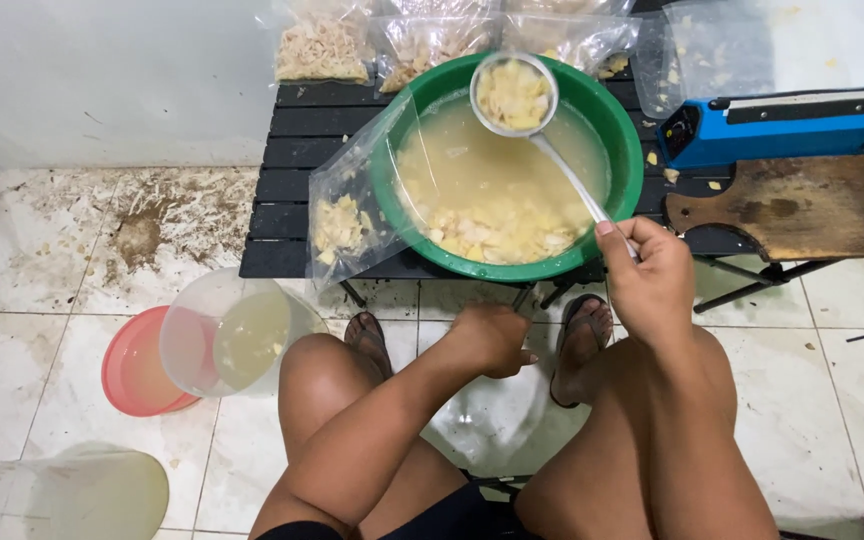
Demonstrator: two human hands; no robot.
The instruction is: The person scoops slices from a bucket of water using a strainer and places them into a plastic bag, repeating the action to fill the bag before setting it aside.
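Over the green basin, the right hand is gripping a full ladle; the left hand is hanging loosely curled, so the open bag probably needs holding.

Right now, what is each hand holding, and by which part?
The right hand grips a metal strainer ladle by the end of its long handle, its bowl of pale pieces lifted over the green basin. The left hand holds nothing.
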